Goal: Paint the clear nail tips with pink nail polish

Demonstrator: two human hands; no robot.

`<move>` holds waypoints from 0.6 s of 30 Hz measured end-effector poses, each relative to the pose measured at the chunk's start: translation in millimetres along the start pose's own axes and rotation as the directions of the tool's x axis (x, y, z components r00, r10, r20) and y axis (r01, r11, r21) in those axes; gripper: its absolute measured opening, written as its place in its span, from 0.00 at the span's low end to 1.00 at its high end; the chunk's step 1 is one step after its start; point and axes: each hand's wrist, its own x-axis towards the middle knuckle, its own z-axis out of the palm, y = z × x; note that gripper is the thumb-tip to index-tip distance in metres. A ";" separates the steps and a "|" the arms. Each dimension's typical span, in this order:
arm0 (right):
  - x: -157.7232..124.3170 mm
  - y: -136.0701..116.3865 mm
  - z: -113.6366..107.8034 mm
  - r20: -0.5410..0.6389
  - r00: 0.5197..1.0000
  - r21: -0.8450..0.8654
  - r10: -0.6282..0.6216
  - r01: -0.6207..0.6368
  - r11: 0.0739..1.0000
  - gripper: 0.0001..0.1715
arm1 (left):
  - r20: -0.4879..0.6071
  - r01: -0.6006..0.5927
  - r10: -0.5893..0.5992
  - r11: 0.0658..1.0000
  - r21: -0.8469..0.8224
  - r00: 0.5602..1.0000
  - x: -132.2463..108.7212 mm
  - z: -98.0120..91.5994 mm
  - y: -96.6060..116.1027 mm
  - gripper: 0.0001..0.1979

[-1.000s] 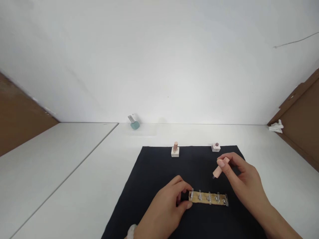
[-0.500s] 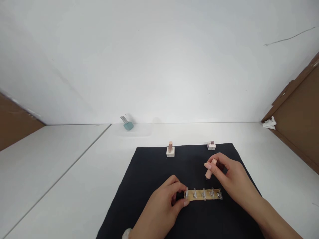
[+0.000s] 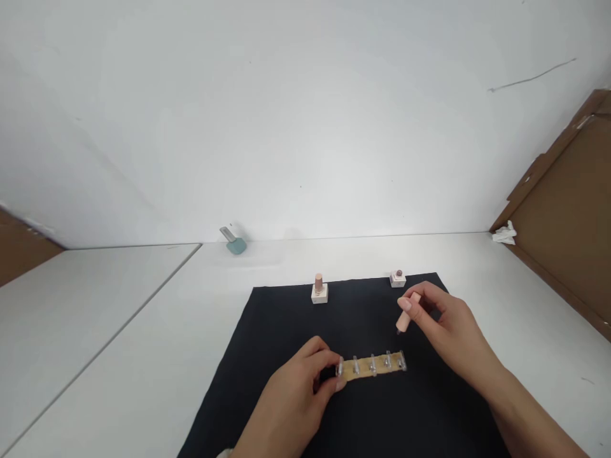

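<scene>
The right hand [image 3: 453,331] grips a pink cylindrical cap [image 3: 405,317] between thumb and fingers, its dark tip pointing down, above the black mat [image 3: 429,413]. The left hand [image 3: 286,401] is curled closed at the left end of a tan strip [image 3: 372,366], which carries five clear clips and lies mid-mat. Open mat spreads below the strip and to its right. Along the mat's far edge stand two small square-based bottles: one capped in pink [image 3: 319,292], one with a dark uncapped neck [image 3: 398,278]. Beyond the mat, a teal bottle [image 3: 233,245] lies on the white tabletop [image 3: 143,318], and a white cloth [image 3: 503,236] sits in the far right corner.
</scene>
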 end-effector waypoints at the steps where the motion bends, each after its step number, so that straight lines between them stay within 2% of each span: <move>1: 0.2 -0.4 -2.4 0.038 0.999 0.032 -0.006 0.005 0.999 0.20 | -0.001 0.004 -0.004 1.000 0.012 1.000 0.3 -1.4 -0.5 0.09; 4: 0.5 -0.2 -3.2 0.100 0.995 0.084 -0.024 0.016 0.996 0.20 | 0.002 0.008 -0.008 1.000 0.026 1.000 0.5 -4.2 -0.5 0.09; 11: 0.7 5.4 11.3 0.265 0.964 0.048 -0.009 -0.004 0.999 0.16 | 0.003 0.016 -0.016 0.999 0.032 1.000 0.4 -3.0 -0.7 0.07; 13: 1.7 7.9 13.5 0.220 0.975 0.001 0.010 -0.010 1.000 0.16 | 0.003 0.008 -0.008 1.000 0.028 1.000 0.8 -3.2 -0.1 0.07; 15: 3.1 9.4 13.8 0.128 0.992 -0.043 0.025 -0.019 0.999 0.17 | 0.005 0.017 -0.017 1.000 0.026 1.000 0.8 -3.9 1.4 0.07; 18: 4.2 8.5 12.1 0.046 0.998 -0.050 0.033 -0.030 0.998 0.19 | 0.012 0.026 -0.026 0.999 0.033 1.000 0.4 -4.8 3.6 0.07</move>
